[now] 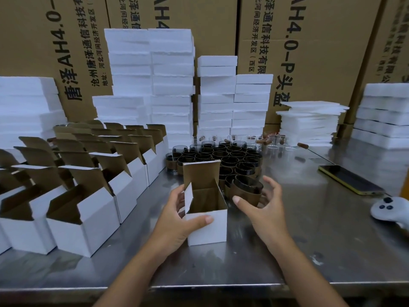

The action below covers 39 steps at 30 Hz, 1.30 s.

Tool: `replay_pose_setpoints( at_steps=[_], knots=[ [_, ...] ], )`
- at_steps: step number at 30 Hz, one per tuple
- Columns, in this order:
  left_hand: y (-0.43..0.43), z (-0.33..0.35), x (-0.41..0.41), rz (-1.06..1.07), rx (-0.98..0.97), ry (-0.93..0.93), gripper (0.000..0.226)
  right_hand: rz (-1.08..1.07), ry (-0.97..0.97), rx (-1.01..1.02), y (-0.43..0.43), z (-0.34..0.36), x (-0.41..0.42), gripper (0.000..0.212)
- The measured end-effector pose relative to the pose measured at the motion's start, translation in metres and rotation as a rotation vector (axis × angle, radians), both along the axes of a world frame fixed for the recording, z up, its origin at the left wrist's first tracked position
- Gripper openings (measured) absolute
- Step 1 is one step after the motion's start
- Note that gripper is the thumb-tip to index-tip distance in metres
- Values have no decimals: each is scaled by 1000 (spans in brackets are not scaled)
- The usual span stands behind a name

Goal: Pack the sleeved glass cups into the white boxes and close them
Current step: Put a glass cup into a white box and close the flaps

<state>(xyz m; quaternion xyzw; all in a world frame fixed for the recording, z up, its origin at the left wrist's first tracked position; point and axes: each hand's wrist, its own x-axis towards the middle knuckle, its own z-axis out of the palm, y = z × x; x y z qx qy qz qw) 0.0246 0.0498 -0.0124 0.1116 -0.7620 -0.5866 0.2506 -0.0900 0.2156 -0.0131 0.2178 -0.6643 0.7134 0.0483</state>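
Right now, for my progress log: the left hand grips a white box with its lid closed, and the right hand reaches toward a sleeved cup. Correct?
Not quite: the head view shows the lid of the white box standing open, not closed. The left hand does grip it, and the right hand reaches toward a sleeved cup.

Single head-worn wide-angle view, facing forward and down from just above the near edge of the table point(309, 240), close to the box point(208, 227) at centre, with cartons point(321, 52) closing the far side.
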Motion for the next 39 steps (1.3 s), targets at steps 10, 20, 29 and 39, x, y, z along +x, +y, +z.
replay_pose_setpoints(
  at_steps=[10, 20, 29, 39],
  knots=[
    [-5, 9, -28, 96, -99, -74, 99, 127, -46, -106, 8, 6, 13, 41],
    [7, 1, -29, 136, -48, 29, 112, 296, -207, -268, 7, 13, 19, 67],
    [41, 1, -11, 135, -262, 340, 13, 402, -248, -385, 4, 12, 33, 44],
    [38, 2, -12, -222, -49, 137, 54, 522, -367, -354, 3, 11, 40, 43]
  ],
)
